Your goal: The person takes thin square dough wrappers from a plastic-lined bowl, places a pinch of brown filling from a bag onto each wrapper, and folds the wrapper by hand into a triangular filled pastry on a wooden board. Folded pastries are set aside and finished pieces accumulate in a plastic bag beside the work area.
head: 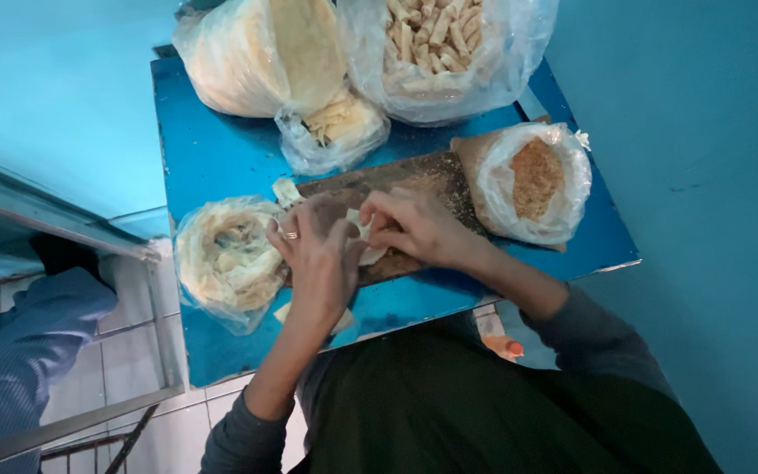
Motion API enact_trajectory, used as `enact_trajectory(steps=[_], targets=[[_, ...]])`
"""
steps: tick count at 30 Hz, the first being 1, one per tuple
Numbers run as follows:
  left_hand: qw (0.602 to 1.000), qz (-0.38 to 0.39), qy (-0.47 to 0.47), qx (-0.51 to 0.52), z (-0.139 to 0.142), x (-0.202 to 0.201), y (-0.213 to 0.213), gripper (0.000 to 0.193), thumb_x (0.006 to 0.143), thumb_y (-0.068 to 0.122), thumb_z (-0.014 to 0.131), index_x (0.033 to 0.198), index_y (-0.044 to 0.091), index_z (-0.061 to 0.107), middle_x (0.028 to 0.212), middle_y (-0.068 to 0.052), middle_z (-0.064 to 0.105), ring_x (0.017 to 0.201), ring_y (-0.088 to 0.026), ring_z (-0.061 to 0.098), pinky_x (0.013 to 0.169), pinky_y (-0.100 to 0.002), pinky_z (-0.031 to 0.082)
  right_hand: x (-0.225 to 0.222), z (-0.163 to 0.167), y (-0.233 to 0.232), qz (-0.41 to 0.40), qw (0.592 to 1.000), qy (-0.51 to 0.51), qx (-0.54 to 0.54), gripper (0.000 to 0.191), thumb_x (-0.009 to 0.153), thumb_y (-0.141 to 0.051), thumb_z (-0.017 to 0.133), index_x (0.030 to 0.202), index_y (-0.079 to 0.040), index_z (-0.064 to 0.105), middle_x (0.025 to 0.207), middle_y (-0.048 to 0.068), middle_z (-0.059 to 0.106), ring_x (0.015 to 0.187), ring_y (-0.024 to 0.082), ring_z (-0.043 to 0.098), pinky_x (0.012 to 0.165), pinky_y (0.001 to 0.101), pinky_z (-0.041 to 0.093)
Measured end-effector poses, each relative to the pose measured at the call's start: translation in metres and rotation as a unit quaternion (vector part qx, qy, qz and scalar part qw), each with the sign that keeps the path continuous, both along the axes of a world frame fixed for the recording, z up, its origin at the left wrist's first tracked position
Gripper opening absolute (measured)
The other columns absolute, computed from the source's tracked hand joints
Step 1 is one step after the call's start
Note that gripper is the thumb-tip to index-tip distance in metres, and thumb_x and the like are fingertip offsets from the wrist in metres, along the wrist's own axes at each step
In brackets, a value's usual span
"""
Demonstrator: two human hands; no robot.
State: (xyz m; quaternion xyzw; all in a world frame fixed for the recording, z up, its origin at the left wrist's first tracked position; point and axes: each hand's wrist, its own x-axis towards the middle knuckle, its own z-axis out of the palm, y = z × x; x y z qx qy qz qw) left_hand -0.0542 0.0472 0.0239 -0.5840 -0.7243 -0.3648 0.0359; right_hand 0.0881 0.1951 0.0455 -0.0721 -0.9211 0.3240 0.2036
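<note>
Pastry sheet [363,239] is lying on the wooden board [414,189] at the middle of the surface [221,149], and both hands are working it. The left hand [316,259], a ring on one finger, is pinching the sheet's near edge with fingers curled; the right hand [418,226] is pressing and pinching its far side. Just left, a bag of wrappers [221,259] is crowding the board. Right, an open bag of crumbs [532,180] is touching the board's end. Beyond, a bag of rolled sticks [440,48] and two more bags are filling the far edge, leaving little free room. Blue walls are closing in; tiled floor [133,369] is showing lower left.
</note>
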Motion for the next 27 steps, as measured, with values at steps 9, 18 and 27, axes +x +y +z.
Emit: enact_trajectory(steps=[9, 18, 27], targets=[[0.997, -0.048, 0.05, 0.02, 0.001, -0.002, -0.006, 0.011, 0.084, 0.013, 0.075, 0.092, 0.006, 0.073, 0.14, -0.016, 0.052, 0.13, -0.04, 0.043, 0.113, -0.07, 0.019, 0.008, -0.011, -0.008, -0.029, 0.996, 0.014, 0.078, 0.025, 0.091, -0.016, 0.077, 0.113, -0.01, 0.067, 0.088, 0.01, 0.067, 0.081, 0.029, 0.069, 0.07, 0.0407, 0.054], [0.998, -0.037, 0.009, 0.057, -0.003, 0.0, -0.005, 0.011, 0.084, 0.011, 0.073, 0.094, 0.008, 0.073, 0.14, -0.022, 0.05, 0.129, -0.043, 0.041, 0.114, -0.066, 0.021, 0.004, -0.012, -0.009, -0.053, 0.998, 0.02, 0.012, 0.023, 0.09, -0.017, 0.077, 0.109, -0.012, 0.064, 0.089, 0.005, 0.071, 0.086, 0.026, 0.071, 0.074, 0.0399, 0.055], [1.0, -0.017, 0.01, -0.002, -0.01, 0.001, 0.005, 0.01, 0.086, 0.013, 0.071, 0.092, 0.005, 0.071, 0.136, -0.021, 0.05, 0.129, -0.043, 0.041, 0.111, -0.067, 0.021, 0.005, -0.016, -0.017, -0.081, 0.991, 0.065, 0.079, 0.027, 0.091, -0.02, 0.077, 0.114, -0.01, 0.066, 0.093, 0.007, 0.072, 0.088, 0.028, 0.069, 0.076, 0.0398, 0.055]])
